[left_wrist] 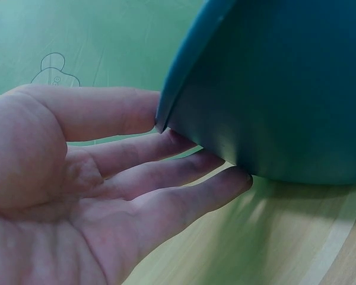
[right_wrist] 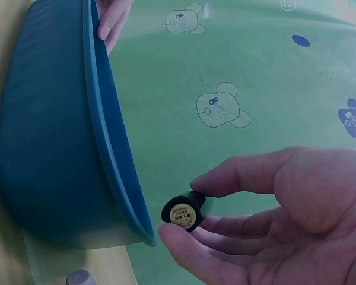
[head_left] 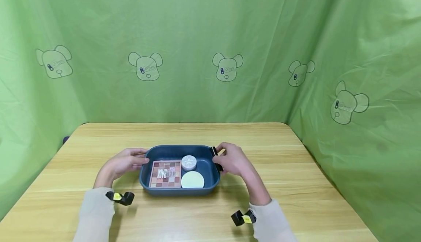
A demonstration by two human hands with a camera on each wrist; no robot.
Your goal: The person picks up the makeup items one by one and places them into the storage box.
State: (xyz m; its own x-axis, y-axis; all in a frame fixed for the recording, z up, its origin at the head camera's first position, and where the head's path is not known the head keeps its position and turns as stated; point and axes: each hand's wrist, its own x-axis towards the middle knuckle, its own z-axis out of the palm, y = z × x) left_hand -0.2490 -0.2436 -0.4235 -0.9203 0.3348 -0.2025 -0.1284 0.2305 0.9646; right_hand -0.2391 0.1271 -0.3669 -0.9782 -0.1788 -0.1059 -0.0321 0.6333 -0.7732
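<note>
A dark blue oblong basin (head_left: 164, 192) stands on the wooden table. Inside it lie a pink eyeshadow palette (head_left: 165, 174), a small round white case with a star on its lid (head_left: 189, 162) and a larger round white case (head_left: 192, 180). My left hand (head_left: 131, 158) grips the basin's left end, thumb at the rim and fingers under it, as the left wrist view shows. At the right end, my right hand (head_left: 231, 158) pinches a slim black lipstick tube (right_wrist: 183, 216) between thumb and fingers. The tube is beside the rim; its round end bears a pale label.
The wooden table (head_left: 296, 191) carries the basin near its middle. Green curtains (head_left: 187, 99) printed with bear heads hang behind and at both sides. Each wrist bears a black camera mount (head_left: 120, 197).
</note>
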